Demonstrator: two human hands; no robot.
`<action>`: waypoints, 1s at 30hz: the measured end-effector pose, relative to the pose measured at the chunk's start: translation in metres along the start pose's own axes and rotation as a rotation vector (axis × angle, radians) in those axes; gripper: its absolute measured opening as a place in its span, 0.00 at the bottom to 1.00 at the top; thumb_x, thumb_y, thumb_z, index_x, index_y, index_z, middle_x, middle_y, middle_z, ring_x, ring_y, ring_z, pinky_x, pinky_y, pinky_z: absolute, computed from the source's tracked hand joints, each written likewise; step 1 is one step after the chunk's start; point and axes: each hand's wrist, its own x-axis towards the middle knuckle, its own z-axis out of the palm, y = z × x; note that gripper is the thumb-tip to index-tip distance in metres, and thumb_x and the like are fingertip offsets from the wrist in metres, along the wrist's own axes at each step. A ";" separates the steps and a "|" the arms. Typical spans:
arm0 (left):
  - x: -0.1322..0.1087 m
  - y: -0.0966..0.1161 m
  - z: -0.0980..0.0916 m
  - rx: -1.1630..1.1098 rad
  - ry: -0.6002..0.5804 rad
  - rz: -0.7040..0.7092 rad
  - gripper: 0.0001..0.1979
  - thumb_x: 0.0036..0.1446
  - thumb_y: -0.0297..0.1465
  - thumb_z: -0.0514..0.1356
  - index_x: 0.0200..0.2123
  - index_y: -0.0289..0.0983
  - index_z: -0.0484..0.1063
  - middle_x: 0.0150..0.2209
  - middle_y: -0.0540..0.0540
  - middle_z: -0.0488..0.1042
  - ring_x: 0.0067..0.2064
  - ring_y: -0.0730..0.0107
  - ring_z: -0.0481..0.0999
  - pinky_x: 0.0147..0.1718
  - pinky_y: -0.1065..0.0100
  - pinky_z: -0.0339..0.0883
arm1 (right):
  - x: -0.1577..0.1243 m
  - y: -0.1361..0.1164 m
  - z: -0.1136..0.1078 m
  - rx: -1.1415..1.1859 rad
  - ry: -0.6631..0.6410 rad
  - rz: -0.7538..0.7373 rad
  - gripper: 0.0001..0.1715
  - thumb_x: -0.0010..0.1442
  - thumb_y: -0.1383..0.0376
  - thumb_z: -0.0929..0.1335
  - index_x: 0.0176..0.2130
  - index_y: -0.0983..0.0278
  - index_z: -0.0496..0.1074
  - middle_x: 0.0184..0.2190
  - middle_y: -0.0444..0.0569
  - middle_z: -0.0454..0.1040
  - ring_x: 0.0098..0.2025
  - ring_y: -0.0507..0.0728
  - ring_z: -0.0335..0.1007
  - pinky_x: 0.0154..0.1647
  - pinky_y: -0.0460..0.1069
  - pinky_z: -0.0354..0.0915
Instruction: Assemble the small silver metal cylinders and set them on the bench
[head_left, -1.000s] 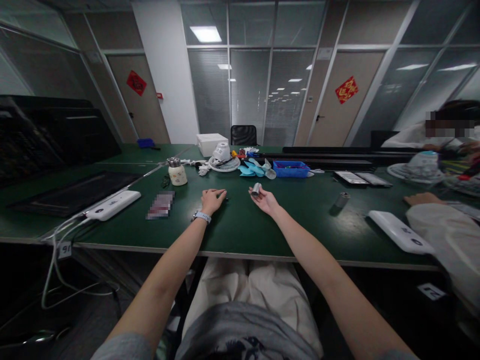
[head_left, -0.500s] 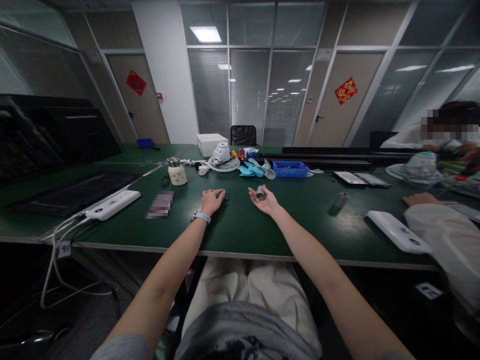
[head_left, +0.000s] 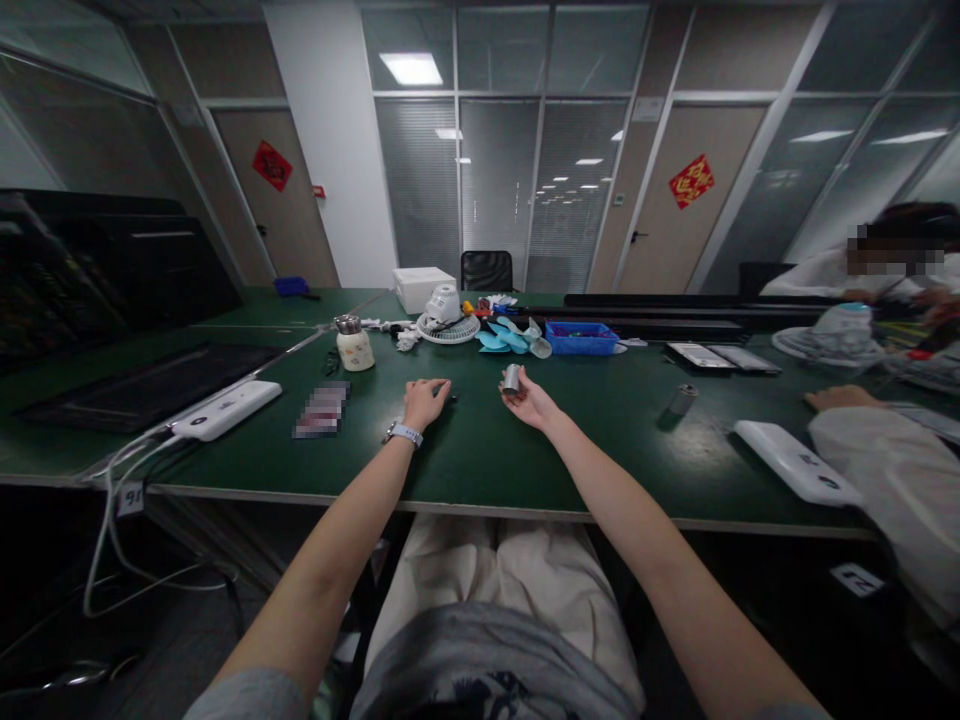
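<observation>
Since half a second ago, when its round end faced you, the metal cylinder (head_left: 511, 379) has turned to show its side, held in the fingers of your right hand (head_left: 534, 405) over the green table (head_left: 487, 460). Your left hand (head_left: 426, 402) stays near a small dark piece (head_left: 453, 399); whether its bent fingers grip anything, you cannot tell. Farther right, a second cylinder (head_left: 683, 400) stands unmoved.
</observation>
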 end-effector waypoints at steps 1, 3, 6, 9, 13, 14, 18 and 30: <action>0.000 0.000 0.000 -0.002 0.000 -0.003 0.24 0.62 0.47 0.49 0.50 0.44 0.76 0.51 0.40 0.73 0.55 0.49 0.62 0.51 0.56 0.58 | 0.001 0.000 0.000 -0.011 -0.005 0.000 0.18 0.66 0.54 0.62 0.41 0.64 0.74 0.33 0.49 0.76 0.34 0.51 0.74 0.35 0.44 0.71; 0.000 0.001 -0.001 -0.005 0.000 -0.005 0.24 0.62 0.47 0.49 0.50 0.44 0.76 0.51 0.40 0.73 0.55 0.48 0.62 0.50 0.55 0.58 | 0.004 -0.003 -0.001 -0.048 0.019 -0.034 0.18 0.65 0.54 0.63 0.39 0.64 0.73 0.34 0.49 0.77 0.35 0.51 0.75 0.36 0.45 0.71; 0.000 0.000 0.000 -0.008 0.000 -0.002 0.23 0.62 0.47 0.49 0.50 0.44 0.76 0.51 0.40 0.73 0.54 0.49 0.62 0.50 0.55 0.58 | 0.008 -0.015 -0.008 -0.222 0.206 -0.262 0.13 0.60 0.56 0.69 0.37 0.64 0.72 0.35 0.49 0.77 0.37 0.54 0.75 0.39 0.47 0.70; 0.000 -0.001 0.001 -0.008 0.003 0.006 0.23 0.62 0.47 0.50 0.50 0.44 0.76 0.50 0.41 0.73 0.54 0.49 0.62 0.50 0.56 0.58 | 0.006 -0.037 -0.031 -0.589 0.536 -0.647 0.20 0.52 0.57 0.73 0.42 0.65 0.72 0.38 0.52 0.77 0.40 0.57 0.74 0.45 0.51 0.68; 0.001 -0.002 0.002 -0.008 0.007 0.008 0.23 0.62 0.47 0.49 0.50 0.44 0.76 0.50 0.40 0.74 0.54 0.50 0.63 0.50 0.56 0.58 | -0.009 -0.069 -0.077 -0.954 0.997 -0.932 0.25 0.55 0.57 0.70 0.50 0.66 0.71 0.45 0.58 0.75 0.47 0.61 0.70 0.51 0.56 0.62; 0.001 -0.002 0.003 -0.007 0.005 0.009 0.23 0.62 0.47 0.49 0.50 0.44 0.76 0.50 0.40 0.74 0.54 0.50 0.63 0.50 0.56 0.58 | -0.014 -0.076 -0.089 -0.979 1.096 -0.942 0.25 0.56 0.57 0.69 0.50 0.66 0.71 0.47 0.60 0.74 0.49 0.63 0.68 0.52 0.57 0.61; 0.002 -0.003 0.004 0.007 0.009 0.019 0.23 0.62 0.47 0.49 0.48 0.43 0.77 0.48 0.40 0.74 0.53 0.50 0.64 0.50 0.56 0.59 | -0.030 -0.091 -0.124 -0.921 1.368 -0.805 0.24 0.57 0.59 0.68 0.51 0.65 0.71 0.50 0.64 0.71 0.53 0.69 0.64 0.52 0.61 0.59; 0.005 -0.007 0.007 -0.022 -0.010 0.024 0.21 0.63 0.44 0.49 0.47 0.41 0.77 0.48 0.40 0.75 0.53 0.54 0.65 0.52 0.57 0.57 | -0.034 -0.093 -0.146 -0.777 1.514 -0.598 0.23 0.59 0.67 0.64 0.54 0.67 0.63 0.53 0.71 0.62 0.56 0.70 0.66 0.52 0.62 0.62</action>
